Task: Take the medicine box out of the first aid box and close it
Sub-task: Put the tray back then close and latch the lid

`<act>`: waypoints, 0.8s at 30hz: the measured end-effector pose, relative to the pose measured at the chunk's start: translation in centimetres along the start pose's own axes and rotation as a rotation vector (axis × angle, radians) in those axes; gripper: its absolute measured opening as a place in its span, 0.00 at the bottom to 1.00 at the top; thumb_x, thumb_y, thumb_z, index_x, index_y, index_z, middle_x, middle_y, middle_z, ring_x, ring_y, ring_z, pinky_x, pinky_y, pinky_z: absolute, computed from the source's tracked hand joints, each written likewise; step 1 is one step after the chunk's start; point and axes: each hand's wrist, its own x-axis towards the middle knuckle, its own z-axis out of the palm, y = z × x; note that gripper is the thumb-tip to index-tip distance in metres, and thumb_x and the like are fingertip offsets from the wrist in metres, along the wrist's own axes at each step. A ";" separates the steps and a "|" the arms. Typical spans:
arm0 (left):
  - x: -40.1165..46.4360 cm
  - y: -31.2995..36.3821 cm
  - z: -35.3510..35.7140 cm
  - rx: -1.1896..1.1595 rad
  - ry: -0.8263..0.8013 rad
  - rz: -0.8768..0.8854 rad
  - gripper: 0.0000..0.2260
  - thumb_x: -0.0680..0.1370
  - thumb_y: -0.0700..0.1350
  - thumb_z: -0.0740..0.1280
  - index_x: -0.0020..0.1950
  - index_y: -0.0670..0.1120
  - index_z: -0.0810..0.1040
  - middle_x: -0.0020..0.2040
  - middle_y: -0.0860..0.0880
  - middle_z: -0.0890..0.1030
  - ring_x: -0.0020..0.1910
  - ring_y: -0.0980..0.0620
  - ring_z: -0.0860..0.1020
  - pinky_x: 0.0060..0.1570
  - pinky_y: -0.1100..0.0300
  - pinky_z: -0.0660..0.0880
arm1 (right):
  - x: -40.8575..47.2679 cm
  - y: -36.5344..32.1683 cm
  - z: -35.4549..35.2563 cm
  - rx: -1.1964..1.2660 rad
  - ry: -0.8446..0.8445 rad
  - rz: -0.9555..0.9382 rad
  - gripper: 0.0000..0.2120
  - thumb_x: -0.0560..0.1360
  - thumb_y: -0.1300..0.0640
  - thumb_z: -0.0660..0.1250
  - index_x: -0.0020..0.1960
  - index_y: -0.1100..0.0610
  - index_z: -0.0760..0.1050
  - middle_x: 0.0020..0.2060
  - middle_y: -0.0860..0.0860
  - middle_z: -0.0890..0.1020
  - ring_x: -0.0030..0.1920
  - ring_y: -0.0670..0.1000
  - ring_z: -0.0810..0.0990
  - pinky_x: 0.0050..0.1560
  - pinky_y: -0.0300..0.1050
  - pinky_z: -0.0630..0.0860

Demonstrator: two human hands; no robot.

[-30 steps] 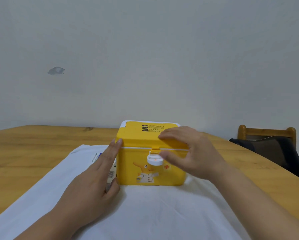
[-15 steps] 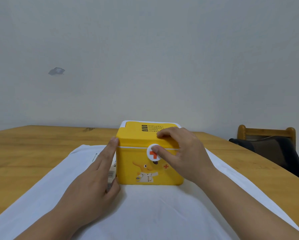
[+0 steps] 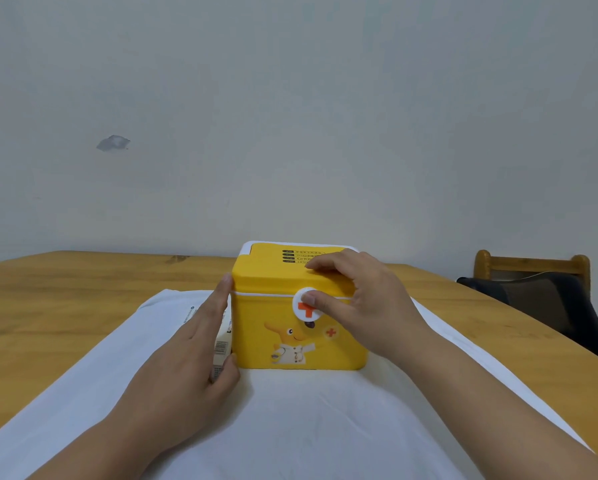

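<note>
Your left hand [image 3: 186, 368] is lying flat and open against the yellow plastic first aid box [image 3: 299, 306], at its 9 o'clock side; your right hand [image 3: 359, 306] is pinching lid and round white latch [image 3: 306, 304]. The white cardboard medicine box [image 3: 221, 344] is already lying out on the white-clothed surface [image 3: 308, 427], so the task looks nearly finished.

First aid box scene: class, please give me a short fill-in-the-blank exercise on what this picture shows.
1. The first aid box is coloured ____.
2. The right hand presses its thumb on the round white latch, which bears a red ____.
3. The medicine box lies to the ____ of the first aid box, partly behind the left hand.
4. Both boxes rest on a ____ cloth.

Missing words: yellow; cross; left; white
</note>
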 end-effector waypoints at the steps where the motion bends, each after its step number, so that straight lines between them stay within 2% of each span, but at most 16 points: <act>1: 0.0 0.0 0.0 0.004 -0.001 0.005 0.49 0.80 0.51 0.70 0.85 0.68 0.36 0.80 0.68 0.63 0.47 0.58 0.79 0.46 0.61 0.76 | 0.0 0.0 0.0 -0.015 -0.001 -0.011 0.19 0.77 0.37 0.73 0.65 0.42 0.81 0.58 0.37 0.83 0.60 0.40 0.78 0.62 0.47 0.77; 3: 0.0 -0.2 -0.1 0.016 -0.001 0.005 0.49 0.79 0.51 0.70 0.85 0.68 0.36 0.82 0.66 0.63 0.52 0.47 0.82 0.48 0.62 0.74 | -0.1 0.0 0.1 -0.057 -0.006 -0.035 0.19 0.77 0.38 0.73 0.66 0.43 0.81 0.58 0.39 0.84 0.60 0.43 0.79 0.61 0.50 0.77; 5: 0.0 -0.3 -0.1 0.026 0.000 -0.002 0.49 0.78 0.52 0.70 0.85 0.68 0.37 0.83 0.65 0.64 0.58 0.43 0.83 0.50 0.65 0.72 | -0.2 0.0 0.2 -0.100 -0.003 -0.060 0.18 0.78 0.39 0.73 0.65 0.45 0.81 0.57 0.41 0.84 0.59 0.46 0.80 0.59 0.52 0.78; 8: 0.0 -0.3 0.0 0.034 0.006 -0.002 0.49 0.78 0.52 0.71 0.85 0.68 0.38 0.82 0.66 0.65 0.59 0.45 0.83 0.49 0.68 0.70 | -0.4 0.1 0.3 -0.145 0.016 -0.090 0.17 0.80 0.41 0.73 0.65 0.47 0.82 0.56 0.42 0.84 0.57 0.48 0.80 0.56 0.51 0.78; 11: 0.1 -0.1 -0.1 0.026 0.001 0.000 0.48 0.79 0.52 0.70 0.86 0.67 0.38 0.83 0.64 0.65 0.52 0.48 0.83 0.47 0.65 0.75 | -0.7 0.0 0.4 -0.176 0.043 -0.099 0.17 0.80 0.42 0.74 0.65 0.48 0.82 0.57 0.43 0.85 0.56 0.49 0.81 0.56 0.51 0.77; 12: 0.1 0.0 -0.1 0.018 -0.007 0.001 0.49 0.79 0.51 0.71 0.86 0.66 0.38 0.83 0.64 0.64 0.55 0.49 0.83 0.47 0.61 0.78 | -0.9 0.0 0.5 -0.187 0.051 -0.108 0.18 0.80 0.42 0.74 0.66 0.48 0.82 0.57 0.43 0.85 0.57 0.49 0.81 0.56 0.50 0.77; 13: 0.1 0.1 -0.2 0.009 -0.021 0.002 0.49 0.79 0.50 0.71 0.87 0.65 0.39 0.84 0.63 0.62 0.63 0.51 0.82 0.48 0.56 0.81 | -1.0 0.0 0.5 -0.201 0.054 -0.122 0.19 0.79 0.43 0.75 0.66 0.48 0.82 0.58 0.44 0.85 0.57 0.50 0.82 0.57 0.49 0.76; 14: 0.1 0.3 -0.2 0.003 -0.036 0.006 0.50 0.79 0.48 0.72 0.87 0.64 0.39 0.85 0.63 0.60 0.70 0.54 0.78 0.49 0.53 0.83 | -1.2 0.0 0.6 -0.213 0.055 -0.137 0.20 0.78 0.43 0.75 0.67 0.49 0.82 0.58 0.44 0.86 0.57 0.50 0.82 0.57 0.48 0.76; 15: 0.1 0.4 -0.3 -0.001 -0.046 0.009 0.50 0.79 0.48 0.72 0.87 0.64 0.39 0.86 0.63 0.58 0.73 0.56 0.75 0.49 0.52 0.83 | -1.3 0.0 0.6 -0.220 0.057 -0.146 0.21 0.78 0.43 0.76 0.67 0.49 0.81 0.58 0.44 0.86 0.57 0.50 0.82 0.57 0.47 0.75; 20: -0.1 0.0 0.0 -0.004 -0.090 -0.032 0.49 0.79 0.49 0.70 0.86 0.66 0.37 0.84 0.71 0.56 0.62 0.48 0.83 0.42 0.51 0.84 | -1.4 -0.2 1.2 -0.242 0.089 -0.162 0.21 0.79 0.43 0.75 0.69 0.50 0.80 0.60 0.45 0.86 0.60 0.48 0.81 0.61 0.44 0.71; 22: -0.3 -0.2 0.1 -0.004 -0.129 -0.045 0.48 0.79 0.52 0.68 0.85 0.66 0.35 0.81 0.68 0.61 0.60 0.48 0.83 0.46 0.51 0.83 | -1.3 -0.2 1.6 -0.248 0.093 -0.165 0.21 0.79 0.44 0.75 0.69 0.51 0.81 0.61 0.44 0.86 0.62 0.49 0.82 0.63 0.47 0.73; 24: -0.3 -0.2 0.3 0.004 -0.173 -0.060 0.46 0.78 0.56 0.64 0.85 0.66 0.34 0.82 0.64 0.64 0.61 0.55 0.82 0.55 0.53 0.81 | -1.0 0.0 1.8 -0.269 0.092 -0.151 0.21 0.79 0.44 0.75 0.69 0.50 0.81 0.62 0.44 0.86 0.62 0.50 0.83 0.64 0.50 0.74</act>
